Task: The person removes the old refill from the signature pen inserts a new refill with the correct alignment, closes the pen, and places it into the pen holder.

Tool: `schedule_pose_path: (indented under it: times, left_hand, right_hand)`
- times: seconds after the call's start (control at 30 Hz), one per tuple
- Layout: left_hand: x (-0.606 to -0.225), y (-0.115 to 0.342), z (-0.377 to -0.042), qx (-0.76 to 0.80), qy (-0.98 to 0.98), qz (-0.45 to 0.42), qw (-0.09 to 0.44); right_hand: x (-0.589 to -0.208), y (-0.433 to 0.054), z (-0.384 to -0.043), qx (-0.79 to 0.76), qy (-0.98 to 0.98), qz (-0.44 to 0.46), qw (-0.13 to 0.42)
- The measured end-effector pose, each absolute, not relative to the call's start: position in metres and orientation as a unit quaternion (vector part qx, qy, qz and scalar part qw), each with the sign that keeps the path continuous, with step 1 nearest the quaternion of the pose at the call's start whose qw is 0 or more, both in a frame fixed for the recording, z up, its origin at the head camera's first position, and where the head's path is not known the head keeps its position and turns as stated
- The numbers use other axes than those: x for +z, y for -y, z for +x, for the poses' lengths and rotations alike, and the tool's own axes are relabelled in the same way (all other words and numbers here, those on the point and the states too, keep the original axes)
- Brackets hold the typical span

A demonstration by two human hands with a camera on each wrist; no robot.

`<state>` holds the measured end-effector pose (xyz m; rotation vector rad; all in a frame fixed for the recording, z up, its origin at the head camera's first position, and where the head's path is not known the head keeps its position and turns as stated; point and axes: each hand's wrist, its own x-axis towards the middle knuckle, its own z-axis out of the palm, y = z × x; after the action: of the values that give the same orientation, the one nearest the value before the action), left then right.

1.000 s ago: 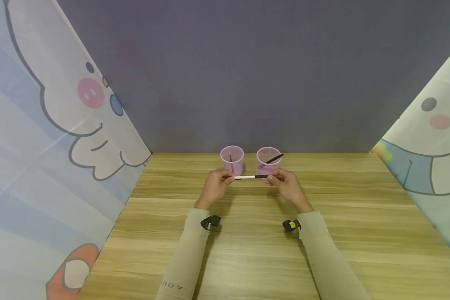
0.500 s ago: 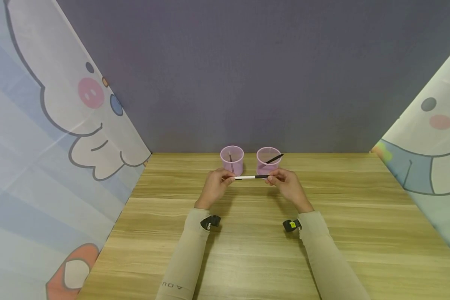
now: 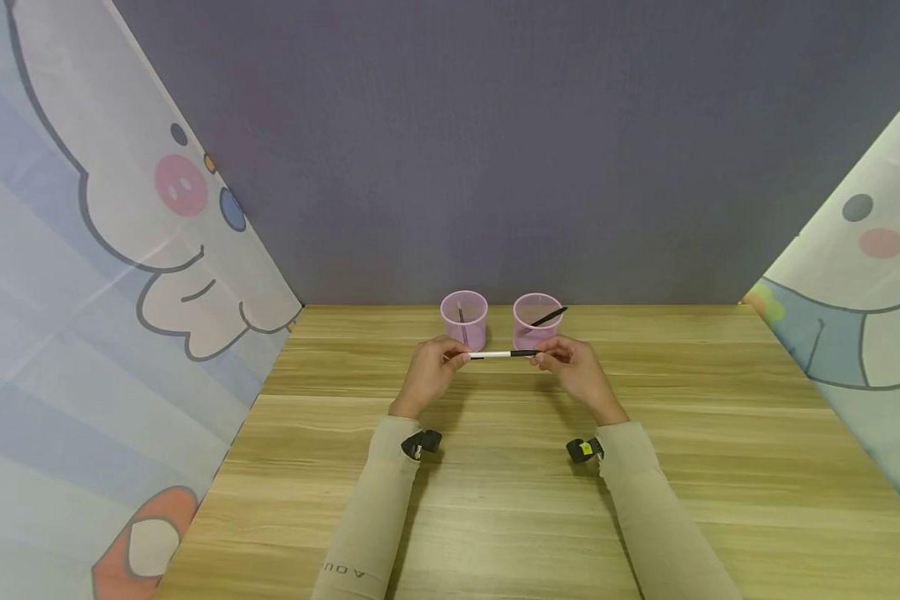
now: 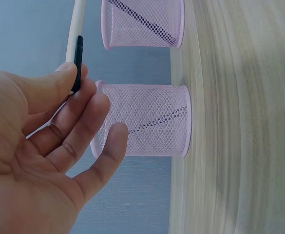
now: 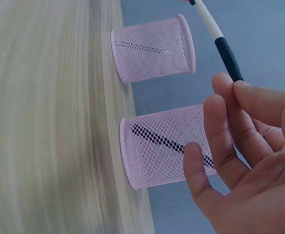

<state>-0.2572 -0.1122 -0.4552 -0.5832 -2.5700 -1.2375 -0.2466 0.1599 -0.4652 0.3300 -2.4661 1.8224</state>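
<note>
A white pen (image 3: 491,354) with a black clip and a black grip section lies level between my two hands, raised above the table. My left hand (image 3: 430,372) pinches its clip end between thumb and forefinger; in the left wrist view the other fingers (image 4: 114,146) spread loosely. My right hand (image 3: 576,375) pinches the tip of the black end, which its fingertips cover. Just beyond the hands stand two pink mesh pen cups. The left cup (image 3: 476,333) holds a thin dark pen leaning inside. In the right cup (image 5: 161,146) a thicker black pen (image 3: 550,317) slants, its end sticking past the rim.
The cups stand side by side near the back of the wood-grain table (image 3: 495,500), in front of a dark grey panel (image 3: 495,167). Cartoon-print curtains (image 3: 60,375) flank the table on both sides. Black straps (image 3: 422,444) sit at both wrists.
</note>
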Motion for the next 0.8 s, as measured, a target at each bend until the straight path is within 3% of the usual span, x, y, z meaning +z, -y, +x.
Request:
schedule_pose_path:
  times: [0.8]
  left_hand:
    - [-0.4563,0.1102,-0.2581,-0.412,0.882,-0.194,0.119]
  right_hand:
    - [-0.4651,-0.1598,-0.2493,0.552,0.826,0.112,0.002]
